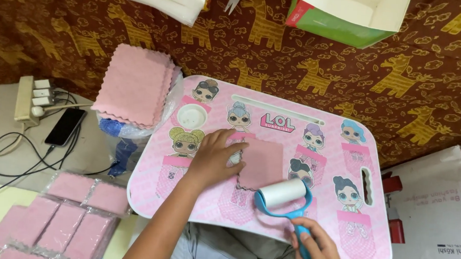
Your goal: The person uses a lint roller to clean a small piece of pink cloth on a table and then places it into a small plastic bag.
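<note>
**Pink cloth pinned flat, lint roller at its near corner**

A small pink lap worktop (316,124), printed with cartoon doll figures, sits over the person's lap, with a brown bedspread (351,73) patterned in yellow giraffes behind it. Near the middle of the worktop lies a single pink cloth (263,163) with zigzag-cut edges, flat on the surface.

The left hand (213,158) comes in from the near-left edge and rests on the worktop at the cloth's left side. Its fingers (235,140) are spread apart and pressed down, the tips touching the cloth's left edge.

The right hand (314,249) is at the near edge of the worktop, its fingers closed around the blue handle of a lint roller (282,194). The roller's white drum lies across the cloth's near-right corner, just touching it or a shade above; which one cannot be told.

A round white cup recess (191,116) is set in the worktop's far-left corner. Just off that corner, a stack of the same pink cloths (134,83) rests on a clear plastic bag. Further left a power strip (29,98) and a dark phone (65,126) lie with black cables. Beyond the near-left corner lie pink cloths sealed in clear packets (65,220). A white cardboard box (434,206) stands off the right edge, and a green-sided open box (349,14) sits on the bedspread past the far edge.
</note>
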